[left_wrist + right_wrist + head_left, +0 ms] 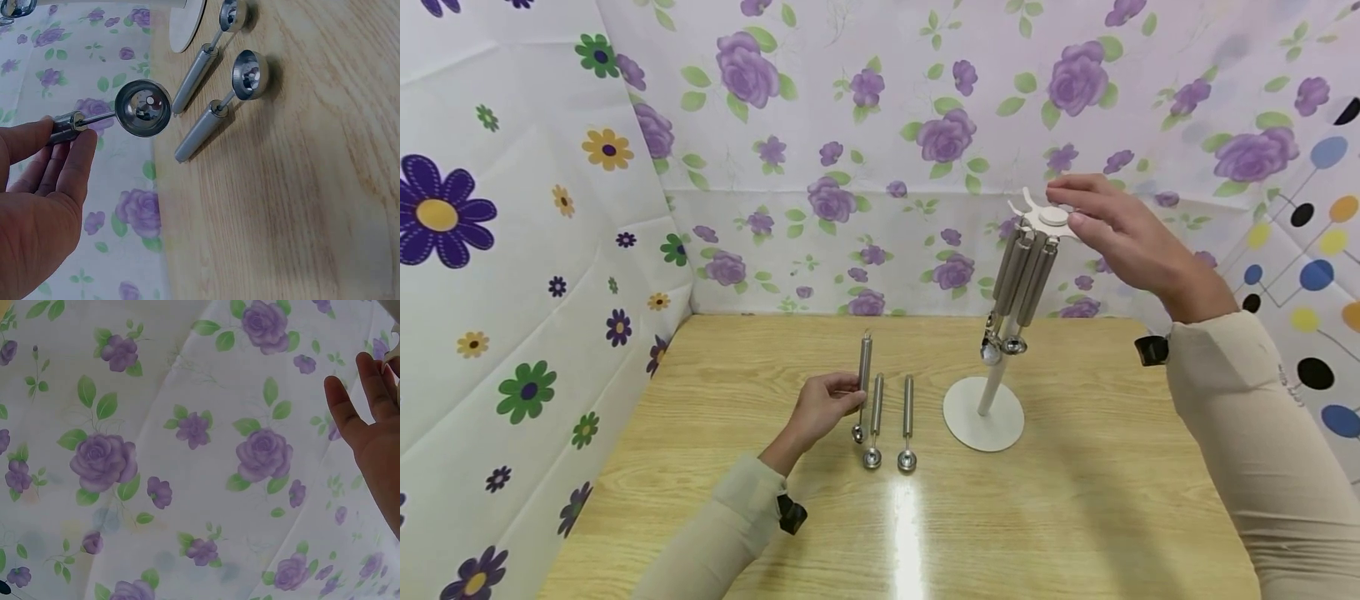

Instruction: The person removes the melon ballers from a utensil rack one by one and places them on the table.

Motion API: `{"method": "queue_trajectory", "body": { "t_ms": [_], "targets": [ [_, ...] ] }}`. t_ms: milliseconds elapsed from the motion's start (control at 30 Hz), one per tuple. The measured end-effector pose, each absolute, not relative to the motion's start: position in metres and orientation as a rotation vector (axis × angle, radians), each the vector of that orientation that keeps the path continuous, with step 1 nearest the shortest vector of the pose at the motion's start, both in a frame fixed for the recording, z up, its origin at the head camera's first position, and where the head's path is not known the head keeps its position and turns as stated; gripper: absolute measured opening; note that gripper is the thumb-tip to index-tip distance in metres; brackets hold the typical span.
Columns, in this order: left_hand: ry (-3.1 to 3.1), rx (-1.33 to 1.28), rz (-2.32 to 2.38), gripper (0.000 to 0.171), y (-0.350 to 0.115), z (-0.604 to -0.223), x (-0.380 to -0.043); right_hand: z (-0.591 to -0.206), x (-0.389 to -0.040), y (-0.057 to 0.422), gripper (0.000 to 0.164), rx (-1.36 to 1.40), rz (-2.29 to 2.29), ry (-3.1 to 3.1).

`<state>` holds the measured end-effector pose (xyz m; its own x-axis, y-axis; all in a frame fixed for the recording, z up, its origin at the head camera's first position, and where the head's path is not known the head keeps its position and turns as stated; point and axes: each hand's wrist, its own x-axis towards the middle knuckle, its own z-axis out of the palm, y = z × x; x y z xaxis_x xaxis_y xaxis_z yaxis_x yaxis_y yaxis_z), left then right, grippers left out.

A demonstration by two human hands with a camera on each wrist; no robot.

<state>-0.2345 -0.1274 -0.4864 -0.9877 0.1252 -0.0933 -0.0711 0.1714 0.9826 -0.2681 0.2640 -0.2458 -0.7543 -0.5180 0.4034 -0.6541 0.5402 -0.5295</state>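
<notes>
Three loose steel scoops here, and one's in hand: the left hand (820,408) pinches the leftmost scoop (866,360) by its handle, fingers and thumb close together, bowl end toward the near side — looks lifted off the wooden table (1060,533) from the left wrist view. Just right of it lie the middle scoop (877,408) and the right scoop (908,408), side by side, handles pointing far, bowls near. Further right is a white stand (970,429) on a round base, with a bunch of steel utensils (1037,279) hanging off its hooked top. Right hand (1120,233) is up at that top, on its right side — can't tell if it's actually gripping. Purple-rose cloth (865,142) covers the far side.
</notes>
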Motion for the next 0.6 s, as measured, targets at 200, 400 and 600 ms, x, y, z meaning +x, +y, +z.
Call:
{"method": "queue_trajectory", "body": {
  "t_ms": [200,400,600],
  "targets": [
    [2.288,0.025,1.932,0.027,-0.131,-0.493,-0.232,-0.251,-0.269,0.262,0.045,0.965,0.993,-2.538],
    [2.297,-0.015,1.947,0.027,-0.134,-0.504,-0.233,-0.254,-0.27,0.262,0.042,0.939,1.02,-2.501],
    [2.306,-0.051,1.951,0.025,-0.138,-0.51,-0.232,-0.255,-0.273,0.261,0.042,0.92,1.041,-2.49]
  ]
}}
